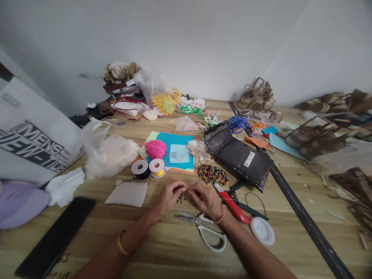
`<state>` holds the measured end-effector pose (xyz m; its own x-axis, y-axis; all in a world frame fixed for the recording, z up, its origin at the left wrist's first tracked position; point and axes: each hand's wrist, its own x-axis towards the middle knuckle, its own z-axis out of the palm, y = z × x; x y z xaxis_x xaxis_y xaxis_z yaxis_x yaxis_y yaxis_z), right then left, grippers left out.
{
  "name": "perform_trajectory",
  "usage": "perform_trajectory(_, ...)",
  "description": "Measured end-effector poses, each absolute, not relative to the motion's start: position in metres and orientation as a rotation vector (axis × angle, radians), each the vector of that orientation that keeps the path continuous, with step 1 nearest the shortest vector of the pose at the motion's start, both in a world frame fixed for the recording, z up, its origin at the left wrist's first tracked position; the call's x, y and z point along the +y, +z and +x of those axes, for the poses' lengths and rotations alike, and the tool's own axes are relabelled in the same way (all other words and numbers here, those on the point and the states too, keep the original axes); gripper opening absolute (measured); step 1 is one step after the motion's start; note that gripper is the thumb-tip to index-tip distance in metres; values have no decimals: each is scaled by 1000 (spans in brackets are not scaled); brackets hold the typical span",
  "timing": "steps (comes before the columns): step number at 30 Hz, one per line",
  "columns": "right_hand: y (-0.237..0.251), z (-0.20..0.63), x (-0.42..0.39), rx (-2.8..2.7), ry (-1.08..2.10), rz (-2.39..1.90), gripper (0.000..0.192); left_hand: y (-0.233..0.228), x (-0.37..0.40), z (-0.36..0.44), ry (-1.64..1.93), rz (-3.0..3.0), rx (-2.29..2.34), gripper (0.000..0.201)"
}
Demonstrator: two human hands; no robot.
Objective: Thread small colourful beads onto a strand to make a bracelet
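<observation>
My left hand [171, 197] and my right hand [205, 198] meet fingertip to fingertip above the table, both pinched closed. What sits between the fingertips is too small to make out. A thin pale string [229, 199] shows at the right side of my right hand and seems to come from it. Small dark beads [181, 197] lie under the fingers, partly hidden. Just below my hands rest scissors [198, 220] with white handles, blades apart. Beaded strands [213, 174] in mixed colours lie beyond my right hand.
Red-handled pliers [236, 207] and a white spool [262, 231] lie right. Black thread [141, 169] and yellow thread [158, 173] spools, pink yarn [155, 149] and a white packet [127, 193] sit left. A black bubble mailer [238, 155] lies behind; a phone [56, 236] is at front left.
</observation>
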<state>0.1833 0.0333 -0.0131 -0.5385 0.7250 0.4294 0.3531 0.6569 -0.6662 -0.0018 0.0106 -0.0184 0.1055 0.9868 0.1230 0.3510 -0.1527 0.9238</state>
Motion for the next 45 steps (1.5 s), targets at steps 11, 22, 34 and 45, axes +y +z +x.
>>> perform_trajectory(11,7,208,60,-1983,1197,-1150,48,19,7,-5,1113,2610,1218,18)
perform_trajectory(22,15,219,67,-2517,1001,-1140,29,13,2,0,874,2643,1133,18)
perform_trajectory(34,21,195,48,-2007,1440,-999,22,3,3,-2,845,2520,1225,19)
perform_trajectory(45,-1,183,47,-1599,1895,-983,32,-1,3,-5,841,2552,1304,17)
